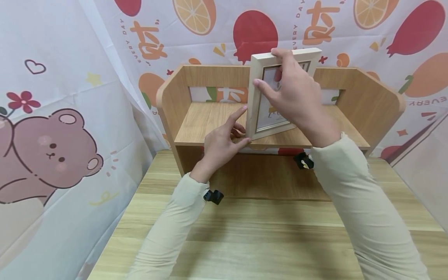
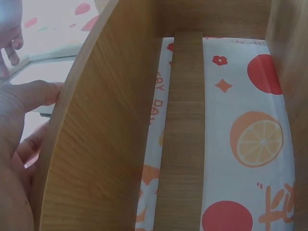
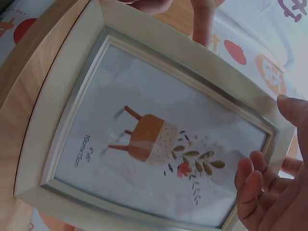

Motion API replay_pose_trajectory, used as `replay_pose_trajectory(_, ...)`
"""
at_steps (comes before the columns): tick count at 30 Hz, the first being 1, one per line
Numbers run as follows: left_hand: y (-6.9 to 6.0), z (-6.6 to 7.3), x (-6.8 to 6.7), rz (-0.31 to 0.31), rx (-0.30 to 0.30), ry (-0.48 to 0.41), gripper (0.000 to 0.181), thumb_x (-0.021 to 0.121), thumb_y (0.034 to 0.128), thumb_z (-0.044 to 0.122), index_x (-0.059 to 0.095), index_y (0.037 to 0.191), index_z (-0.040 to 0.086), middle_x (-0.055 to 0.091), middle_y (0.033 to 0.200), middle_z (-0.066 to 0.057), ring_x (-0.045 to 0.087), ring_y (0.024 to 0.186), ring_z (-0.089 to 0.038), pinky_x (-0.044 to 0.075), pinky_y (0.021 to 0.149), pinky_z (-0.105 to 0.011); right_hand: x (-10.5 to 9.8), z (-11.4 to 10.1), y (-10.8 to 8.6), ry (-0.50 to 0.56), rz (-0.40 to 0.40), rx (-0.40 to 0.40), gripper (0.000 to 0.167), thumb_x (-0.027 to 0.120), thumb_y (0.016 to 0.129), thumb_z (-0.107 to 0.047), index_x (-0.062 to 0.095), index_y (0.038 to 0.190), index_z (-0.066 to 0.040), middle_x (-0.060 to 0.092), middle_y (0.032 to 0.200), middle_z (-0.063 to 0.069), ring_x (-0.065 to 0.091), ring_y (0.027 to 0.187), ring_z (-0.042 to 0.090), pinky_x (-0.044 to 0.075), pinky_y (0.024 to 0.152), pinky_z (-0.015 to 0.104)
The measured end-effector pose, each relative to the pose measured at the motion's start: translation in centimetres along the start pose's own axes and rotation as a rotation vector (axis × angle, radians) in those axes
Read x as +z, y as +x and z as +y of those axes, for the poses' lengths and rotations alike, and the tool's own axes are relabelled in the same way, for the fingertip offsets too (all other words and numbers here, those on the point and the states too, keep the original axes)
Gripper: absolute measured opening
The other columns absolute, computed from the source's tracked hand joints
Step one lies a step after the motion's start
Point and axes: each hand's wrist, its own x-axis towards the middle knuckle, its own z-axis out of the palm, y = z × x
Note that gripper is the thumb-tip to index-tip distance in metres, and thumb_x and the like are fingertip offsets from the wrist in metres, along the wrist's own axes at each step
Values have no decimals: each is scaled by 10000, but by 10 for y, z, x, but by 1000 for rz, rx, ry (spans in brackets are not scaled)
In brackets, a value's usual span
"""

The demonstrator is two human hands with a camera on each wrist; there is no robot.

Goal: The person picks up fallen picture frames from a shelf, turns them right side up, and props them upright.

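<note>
A cream-coloured picture frame [image 1: 267,99] stands on the upper shelf of a small wooden desk shelf [image 1: 206,116], its lower edge by the shelf's front edge. My right hand [image 1: 297,89] grips the frame near its top, with the index finger over the top edge and the thumb towards the left side. Low on the frame's left side, my left hand [image 1: 222,144] touches it with index finger and thumb. In the right wrist view, the picture [image 3: 159,139] behind the glass shows an orange pot on legs with leaves.
The shelf unit has raised side panels [image 1: 371,93] and a lower compartment [image 1: 269,175]. It stands on a wood-grain table [image 1: 252,241]. Printed cloth [image 1: 217,35] hangs behind, and another cloth with a bear [image 1: 56,151] hangs at the left.
</note>
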Motion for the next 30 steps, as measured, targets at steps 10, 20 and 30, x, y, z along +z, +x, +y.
replay_pose_trajectory(10, -2, 8, 3, 46, 28, 23, 782, 795, 795, 232, 359, 1442, 262, 725, 909, -20, 661, 720, -143, 447, 573, -290, 1, -2, 0, 25, 4, 27, 706, 579, 898, -537, 317, 1418, -138, 544, 986, 97, 487, 762, 240, 337, 596, 352)
replay_pose_trajectory(20, -4, 16, 9, 85, 66, 51, 764, 798, 790, 221, 376, 1427, 235, 723, 890, -26, 638, 679, -147, 452, 566, -309, -4, 4, -1, 44, 14, 20, 698, 588, 886, -553, 326, 1377, -132, 550, 985, 100, 513, 777, 255, 325, 615, 364)
replay_pose_trajectory(30, -3, 25, 20, 178, 121, 86, 745, 817, 762, 193, 426, 1397, 196, 712, 838, -13, 609, 653, -148, 447, 554, -314, -7, 9, -2, 25, 20, 70, 821, 616, 823, -636, 308, 1384, -121, 553, 971, 109, 533, 817, 250, 339, 637, 367)
